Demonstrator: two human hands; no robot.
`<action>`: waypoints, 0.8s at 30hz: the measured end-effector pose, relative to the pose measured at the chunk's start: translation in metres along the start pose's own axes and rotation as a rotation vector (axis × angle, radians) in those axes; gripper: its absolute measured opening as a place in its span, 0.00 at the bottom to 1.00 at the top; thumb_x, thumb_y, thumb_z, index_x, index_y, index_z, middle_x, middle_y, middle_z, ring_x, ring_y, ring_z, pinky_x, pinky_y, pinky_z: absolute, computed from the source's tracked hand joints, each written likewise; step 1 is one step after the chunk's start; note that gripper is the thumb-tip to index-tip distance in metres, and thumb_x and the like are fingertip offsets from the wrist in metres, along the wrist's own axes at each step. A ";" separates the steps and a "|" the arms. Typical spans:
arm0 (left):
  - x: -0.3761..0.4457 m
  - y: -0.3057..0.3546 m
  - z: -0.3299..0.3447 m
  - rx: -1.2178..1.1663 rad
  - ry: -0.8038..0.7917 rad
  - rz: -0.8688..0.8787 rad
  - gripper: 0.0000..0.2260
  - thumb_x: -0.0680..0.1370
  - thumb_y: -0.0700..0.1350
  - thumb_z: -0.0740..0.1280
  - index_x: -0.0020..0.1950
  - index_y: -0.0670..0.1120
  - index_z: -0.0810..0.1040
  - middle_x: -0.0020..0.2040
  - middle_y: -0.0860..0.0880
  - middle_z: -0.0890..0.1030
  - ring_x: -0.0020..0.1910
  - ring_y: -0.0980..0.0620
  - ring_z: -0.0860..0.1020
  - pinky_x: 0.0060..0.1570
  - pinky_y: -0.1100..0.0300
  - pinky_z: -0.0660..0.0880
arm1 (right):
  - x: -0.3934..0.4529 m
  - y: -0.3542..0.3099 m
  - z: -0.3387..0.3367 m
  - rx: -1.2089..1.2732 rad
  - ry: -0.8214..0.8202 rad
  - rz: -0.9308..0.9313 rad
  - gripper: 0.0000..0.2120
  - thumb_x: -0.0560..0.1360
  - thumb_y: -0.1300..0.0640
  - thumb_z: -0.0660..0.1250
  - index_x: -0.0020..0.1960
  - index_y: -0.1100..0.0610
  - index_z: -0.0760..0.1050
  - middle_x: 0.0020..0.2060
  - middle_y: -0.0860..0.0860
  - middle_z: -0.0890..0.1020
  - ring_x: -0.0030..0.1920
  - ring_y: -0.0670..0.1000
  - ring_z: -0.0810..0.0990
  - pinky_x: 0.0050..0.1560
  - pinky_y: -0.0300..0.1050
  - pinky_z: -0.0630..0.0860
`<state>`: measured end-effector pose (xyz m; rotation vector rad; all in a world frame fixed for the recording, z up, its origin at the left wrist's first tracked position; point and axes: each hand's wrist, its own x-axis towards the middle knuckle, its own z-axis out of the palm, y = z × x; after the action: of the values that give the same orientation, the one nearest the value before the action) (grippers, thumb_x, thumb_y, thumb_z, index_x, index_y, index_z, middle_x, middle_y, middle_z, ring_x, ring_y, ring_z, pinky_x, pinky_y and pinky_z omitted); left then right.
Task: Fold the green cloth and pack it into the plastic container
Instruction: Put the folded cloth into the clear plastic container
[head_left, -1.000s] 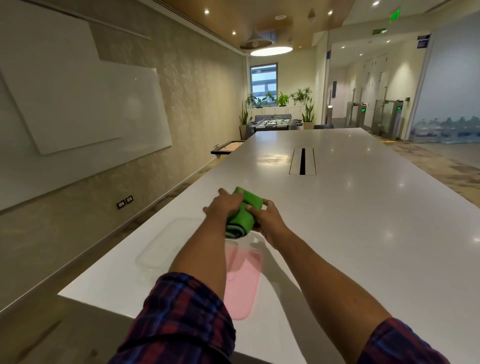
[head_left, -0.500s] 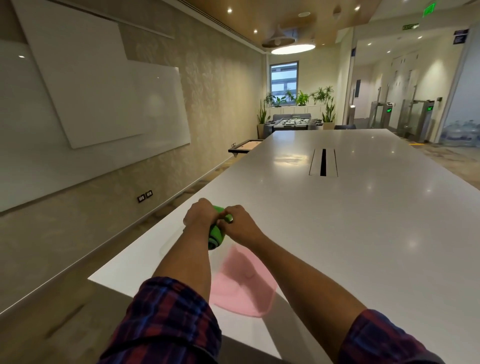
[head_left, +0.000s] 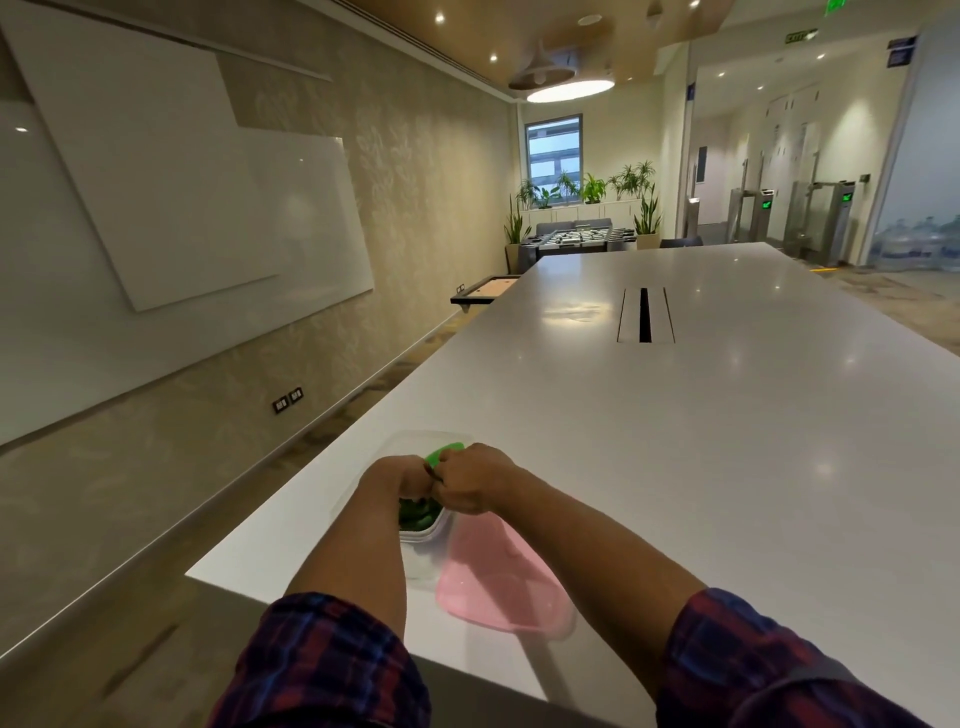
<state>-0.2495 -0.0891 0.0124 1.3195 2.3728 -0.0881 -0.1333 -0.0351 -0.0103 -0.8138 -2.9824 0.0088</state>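
The folded green cloth sits low inside the clear plastic container near the table's left edge. Only a bright corner of it shows above my hands, and a darker part shows through the container's near wall. My left hand and my right hand are side by side, both closed on the cloth, pressing it down within the container's walls. Most of the cloth is hidden by my hands.
A pink lid lies flat on the white table just right of the container, under my right forearm. The table's left edge and near corner are close. A cable slot sits farther along the table.
Both hands have carried the rolled cloth leftward and down from above the table into the clear container. The view has shifted with them.
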 end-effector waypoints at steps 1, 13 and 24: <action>0.000 -0.001 0.000 0.022 -0.029 0.013 0.18 0.81 0.41 0.61 0.71 0.42 0.74 0.64 0.40 0.78 0.52 0.47 0.75 0.45 0.57 0.72 | 0.002 0.000 0.001 -0.027 -0.007 0.003 0.22 0.82 0.47 0.52 0.61 0.57 0.79 0.57 0.57 0.82 0.54 0.58 0.80 0.58 0.55 0.79; 0.007 -0.002 0.004 0.048 -0.082 0.110 0.18 0.82 0.45 0.59 0.72 0.46 0.72 0.68 0.41 0.76 0.54 0.46 0.73 0.52 0.54 0.69 | 0.012 0.013 0.005 -0.117 -0.027 0.091 0.24 0.82 0.44 0.45 0.45 0.56 0.74 0.48 0.58 0.78 0.52 0.53 0.73 0.66 0.53 0.60; 0.011 0.007 0.009 0.090 -0.039 0.088 0.19 0.77 0.39 0.64 0.68 0.44 0.75 0.62 0.42 0.79 0.57 0.43 0.77 0.56 0.52 0.75 | 0.016 0.020 0.012 0.007 -0.034 0.119 0.28 0.83 0.43 0.43 0.49 0.56 0.78 0.51 0.60 0.82 0.49 0.54 0.72 0.62 0.55 0.62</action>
<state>-0.2453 -0.0790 0.0007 1.4481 2.2992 -0.1943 -0.1377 -0.0101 -0.0222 -0.9996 -2.9585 0.0383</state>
